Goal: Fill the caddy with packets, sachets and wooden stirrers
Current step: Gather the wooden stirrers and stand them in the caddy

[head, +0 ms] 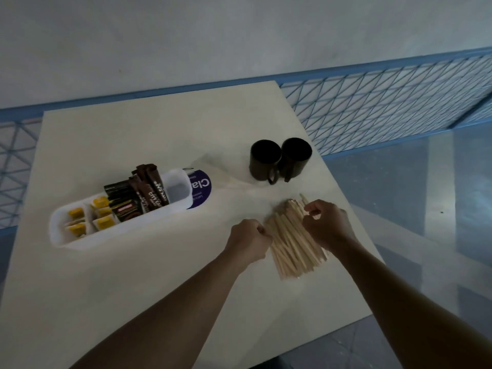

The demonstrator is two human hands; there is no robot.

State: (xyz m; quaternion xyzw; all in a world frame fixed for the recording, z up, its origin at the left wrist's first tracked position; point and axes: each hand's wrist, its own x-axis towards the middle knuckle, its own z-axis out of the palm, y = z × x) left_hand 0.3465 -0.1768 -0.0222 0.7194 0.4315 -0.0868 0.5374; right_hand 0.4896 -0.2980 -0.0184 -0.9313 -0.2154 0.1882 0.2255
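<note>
Pale table (133, 134): both closed hands, left hand (249, 239) and right hand (326, 222), grip wooden stirrers (291, 251); purple label (200, 188) reads "Cla".

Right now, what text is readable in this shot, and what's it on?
"Cla": white letters on the purple label behind the caddy; the rest is hidden.
Brown sachets: white lettering, too blurred to read.
Black packets: red band with print, unreadable.
Yellow packets: no legible text.
Mugs: none.
</note>
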